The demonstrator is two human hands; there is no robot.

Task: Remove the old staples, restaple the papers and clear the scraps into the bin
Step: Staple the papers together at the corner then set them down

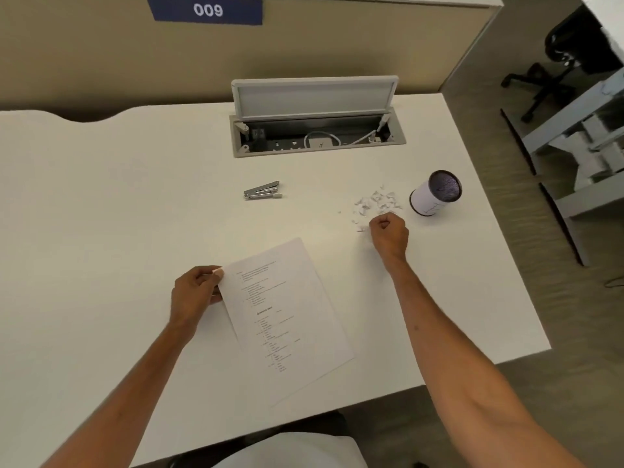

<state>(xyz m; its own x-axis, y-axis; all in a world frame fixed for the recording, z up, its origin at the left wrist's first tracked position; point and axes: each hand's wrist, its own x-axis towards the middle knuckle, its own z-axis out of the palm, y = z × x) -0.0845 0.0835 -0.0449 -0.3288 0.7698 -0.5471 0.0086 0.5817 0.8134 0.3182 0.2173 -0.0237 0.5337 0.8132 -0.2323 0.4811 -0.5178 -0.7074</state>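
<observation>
Bright, even light from overhead washes the white worktop (118, 204) nearly featureless, shadows under the hands are faint and soft, the wide lens bows straight edges toward the frame borders, and the whole picture is slightly soft, leaving printed text unreadable.

An office: a white desk (135, 197) against a beige partition (337, 45), numbered sign (206, 9) at 12 o'clock, swivel chair (553, 62) at 2 o'clock.

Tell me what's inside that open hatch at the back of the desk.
Inside the open hatch lies a white adapter with its looped white cable, beside dark sockets. The raised lid and near rim hide whatever sits deeper.
</observation>
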